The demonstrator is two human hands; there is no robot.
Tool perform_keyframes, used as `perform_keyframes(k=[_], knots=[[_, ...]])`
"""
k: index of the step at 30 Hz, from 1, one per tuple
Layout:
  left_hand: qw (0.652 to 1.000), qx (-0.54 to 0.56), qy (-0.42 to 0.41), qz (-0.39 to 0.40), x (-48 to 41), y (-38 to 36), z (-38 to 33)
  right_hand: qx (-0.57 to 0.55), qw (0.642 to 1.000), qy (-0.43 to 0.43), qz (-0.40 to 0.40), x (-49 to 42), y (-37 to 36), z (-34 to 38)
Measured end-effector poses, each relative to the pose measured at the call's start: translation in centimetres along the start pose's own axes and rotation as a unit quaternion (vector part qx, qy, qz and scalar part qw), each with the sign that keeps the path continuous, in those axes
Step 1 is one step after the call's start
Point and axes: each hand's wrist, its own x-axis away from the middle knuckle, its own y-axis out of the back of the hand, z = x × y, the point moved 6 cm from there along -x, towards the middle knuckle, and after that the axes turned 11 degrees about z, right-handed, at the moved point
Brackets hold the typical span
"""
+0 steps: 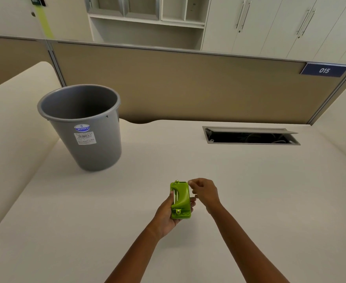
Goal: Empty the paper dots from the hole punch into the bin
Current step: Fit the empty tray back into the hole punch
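Your left hand (168, 213) clamps the hole punch (180, 200); your right hand (205, 193) pinches its far edge. Opening here, well clear of the bin (80, 127) at the desk's (249, 190) far-left, risks scattering dots.

- The hole punch (180, 200) is bright green with small metal fittings, held off the desk at lower centre of the frame, standing on end.
- The bin (82, 127) is a grey plastic tub with a label, standing upright and open-topped at upper left.
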Motion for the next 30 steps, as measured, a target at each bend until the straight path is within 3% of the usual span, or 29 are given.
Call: perform_keyframes(k=[4,11,19,25,30], knots=[[0.999,-0.037,0.004,-0.001,0.3,0.3,-0.1,-0.022,0.997,-0.041,0.064,-0.7,-0.6,-1.0],[0.993,-0.112,0.045,0.010,0.7,0.9,0.1,-0.171,0.972,-0.110,0.119,-0.9,-0.7,-1.6],[0.989,-0.147,0.018,0.008,0.1,1.1,0.4,-0.146,0.981,-0.099,0.077,-1.6,-0.5,-1.9],[0.991,-0.120,-0.016,-0.052,-0.5,1.2,0.3,-0.128,0.985,-0.052,0.103,-1.0,-0.4,-0.8],[0.995,-0.012,-0.065,-0.079,-0.8,1.5,-1.2,-0.115,0.972,-0.094,0.183,0.4,-1.5,-1.7]])
